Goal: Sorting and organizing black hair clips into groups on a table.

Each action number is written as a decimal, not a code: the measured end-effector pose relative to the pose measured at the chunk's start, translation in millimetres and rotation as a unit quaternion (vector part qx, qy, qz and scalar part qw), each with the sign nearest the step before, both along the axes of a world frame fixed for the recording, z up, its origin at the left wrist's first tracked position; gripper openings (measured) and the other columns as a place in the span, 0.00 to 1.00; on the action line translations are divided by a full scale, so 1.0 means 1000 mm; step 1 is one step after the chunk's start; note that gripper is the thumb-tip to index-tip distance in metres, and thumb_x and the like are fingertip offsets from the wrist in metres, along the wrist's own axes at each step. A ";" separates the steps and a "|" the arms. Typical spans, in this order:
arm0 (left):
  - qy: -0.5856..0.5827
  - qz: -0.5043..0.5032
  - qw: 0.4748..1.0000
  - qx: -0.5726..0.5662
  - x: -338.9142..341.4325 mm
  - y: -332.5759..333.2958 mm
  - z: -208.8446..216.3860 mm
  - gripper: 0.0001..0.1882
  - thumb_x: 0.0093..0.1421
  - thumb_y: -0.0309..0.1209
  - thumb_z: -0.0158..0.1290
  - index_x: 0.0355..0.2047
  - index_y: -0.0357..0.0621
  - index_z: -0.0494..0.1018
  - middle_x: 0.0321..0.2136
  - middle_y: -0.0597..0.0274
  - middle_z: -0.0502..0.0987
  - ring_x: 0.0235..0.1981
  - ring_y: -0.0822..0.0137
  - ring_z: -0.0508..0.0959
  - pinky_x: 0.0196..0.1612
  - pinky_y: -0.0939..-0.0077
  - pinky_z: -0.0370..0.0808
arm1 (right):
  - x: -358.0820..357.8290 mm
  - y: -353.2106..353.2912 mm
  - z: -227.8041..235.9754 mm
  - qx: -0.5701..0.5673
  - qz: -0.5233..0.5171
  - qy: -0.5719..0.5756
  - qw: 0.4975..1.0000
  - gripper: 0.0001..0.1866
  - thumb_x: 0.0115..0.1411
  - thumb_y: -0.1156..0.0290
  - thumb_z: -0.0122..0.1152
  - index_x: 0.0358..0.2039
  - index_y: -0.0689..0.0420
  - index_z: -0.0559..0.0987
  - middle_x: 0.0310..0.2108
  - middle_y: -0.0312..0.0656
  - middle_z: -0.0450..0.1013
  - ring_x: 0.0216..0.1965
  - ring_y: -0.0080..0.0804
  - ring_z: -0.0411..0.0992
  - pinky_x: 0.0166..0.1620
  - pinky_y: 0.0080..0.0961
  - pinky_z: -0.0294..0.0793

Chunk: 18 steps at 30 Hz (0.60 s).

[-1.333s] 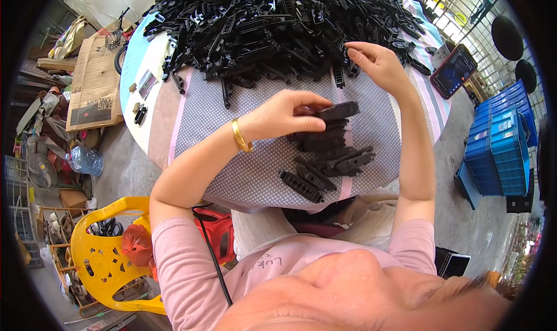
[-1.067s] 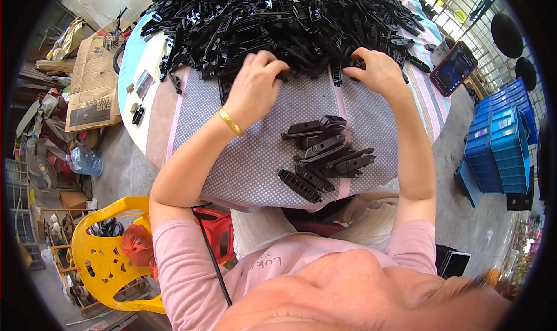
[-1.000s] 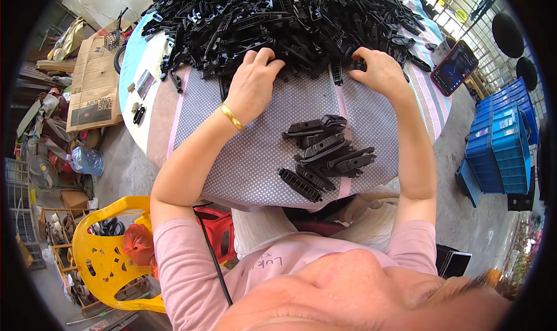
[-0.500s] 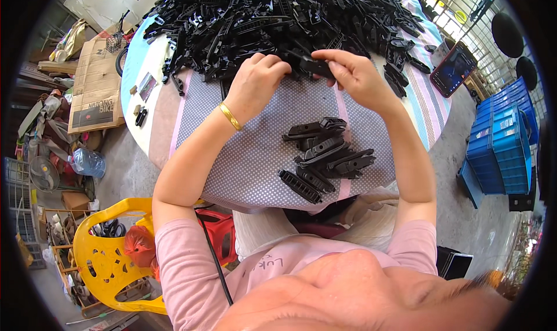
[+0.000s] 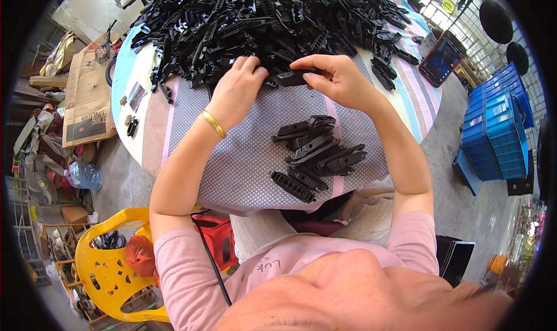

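Between the thumb and fingers of my right hand (image 5: 341, 82) is a long black plastic part (image 5: 292, 77), held nearly level at the near edge of the pile. My left hand (image 5: 237, 92), with a gold bangle on its wrist, is curled at the same edge, just left of that part. Its fingertips are hidden against the black pieces, so what they grip cannot be made out. A large heap of similar black plastic parts (image 5: 255, 26) covers the far side of the table. Nearer to me, between my forearms, lies a small group of black parts (image 5: 316, 152), several side by side.
A patterned cloth (image 5: 232, 171) covers the round table. At its right edge a phone (image 5: 442, 59) leans upright. Blue crates (image 5: 496, 136) stand on the floor to the right. On the left are a yellow plastic chair (image 5: 110, 273) and a cardboard sheet (image 5: 87, 105).
The whole view has shifted slightly. My right hand has brought the black part a little left and nearer, turning it more level. My left hand stays at the pile's edge.
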<state>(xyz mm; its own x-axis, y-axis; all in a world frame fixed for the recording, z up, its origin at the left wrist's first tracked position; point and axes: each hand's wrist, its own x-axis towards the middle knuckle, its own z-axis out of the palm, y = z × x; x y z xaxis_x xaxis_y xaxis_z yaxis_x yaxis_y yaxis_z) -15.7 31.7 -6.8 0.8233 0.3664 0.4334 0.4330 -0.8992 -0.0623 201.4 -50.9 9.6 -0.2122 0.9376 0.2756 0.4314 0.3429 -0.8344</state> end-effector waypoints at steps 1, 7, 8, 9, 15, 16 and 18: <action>0.006 0.012 1.000 -0.005 0.001 0.005 -0.001 0.12 0.47 0.21 0.48 0.35 0.39 0.71 0.39 0.55 0.70 0.41 0.58 0.69 0.45 0.70 0.70 | 0.000 0.000 -0.002 0.004 0.005 -0.003 1.000 0.15 0.56 0.77 0.53 0.45 0.62 0.75 0.33 0.36 0.74 0.30 0.16 0.70 0.35 0.13 0.71; 0.000 0.037 0.999 -0.009 0.003 0.007 -0.001 0.10 0.46 0.21 0.54 0.32 0.40 0.73 0.33 0.59 0.73 0.38 0.59 0.71 0.42 0.71 0.70 | -0.008 0.002 -0.009 0.063 0.043 -0.027 0.997 0.14 0.53 0.77 0.60 0.42 0.62 0.77 0.35 0.41 0.76 0.35 0.23 0.73 0.39 0.18 0.73; -0.028 0.021 0.999 -0.033 0.003 0.006 -0.001 0.10 0.46 0.21 0.54 0.31 0.39 0.72 0.32 0.58 0.73 0.37 0.59 0.72 0.42 0.70 0.70 | -0.007 0.002 -0.009 0.064 0.042 -0.027 0.997 0.14 0.53 0.77 0.60 0.42 0.62 0.77 0.35 0.41 0.76 0.35 0.23 0.73 0.39 0.18 0.73; -0.057 0.004 0.997 -0.057 0.004 0.006 -0.001 0.09 0.46 0.21 0.54 0.31 0.39 0.72 0.31 0.58 0.74 0.36 0.58 0.72 0.41 0.69 0.71 | -0.007 0.003 -0.010 0.063 0.043 -0.022 0.997 0.14 0.52 0.77 0.61 0.41 0.61 0.77 0.35 0.41 0.76 0.35 0.24 0.73 0.39 0.19 0.73; -0.282 -0.006 0.869 -0.407 0.009 -0.005 0.003 0.06 0.56 0.26 0.53 0.32 0.36 0.71 0.28 0.60 0.77 0.29 0.70 0.77 0.32 0.79 0.74 | -0.011 0.003 -0.012 0.136 0.060 -0.018 0.989 0.13 0.50 0.75 0.63 0.38 0.60 0.78 0.32 0.43 0.76 0.32 0.29 0.74 0.36 0.20 0.73; -0.281 -0.007 0.868 -0.408 0.010 -0.006 0.004 0.06 0.56 0.26 0.53 0.32 0.36 0.71 0.28 0.60 0.77 0.29 0.70 0.77 0.32 0.79 0.74 | -0.013 0.003 -0.013 0.166 0.049 -0.020 0.985 0.13 0.49 0.73 0.64 0.37 0.60 0.78 0.31 0.44 0.76 0.30 0.32 0.74 0.34 0.21 0.73; -0.283 -0.012 0.788 -0.547 0.011 -0.007 0.008 0.08 0.60 0.29 0.51 0.31 0.35 0.71 0.27 0.62 0.76 0.25 0.77 0.75 0.27 0.85 0.72 | -0.015 0.002 -0.013 0.191 0.023 -0.035 0.981 0.13 0.49 0.73 0.64 0.36 0.61 0.78 0.31 0.45 0.75 0.30 0.35 0.74 0.34 0.22 0.73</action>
<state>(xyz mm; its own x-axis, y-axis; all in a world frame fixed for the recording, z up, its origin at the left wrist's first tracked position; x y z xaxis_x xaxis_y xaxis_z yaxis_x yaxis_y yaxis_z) -4.5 24.3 1.0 0.6241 0.7627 0.1697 0.0948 -0.2895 0.9525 186.3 -49.2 -3.4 -0.2826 0.7572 0.5888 0.4592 0.6458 -0.6100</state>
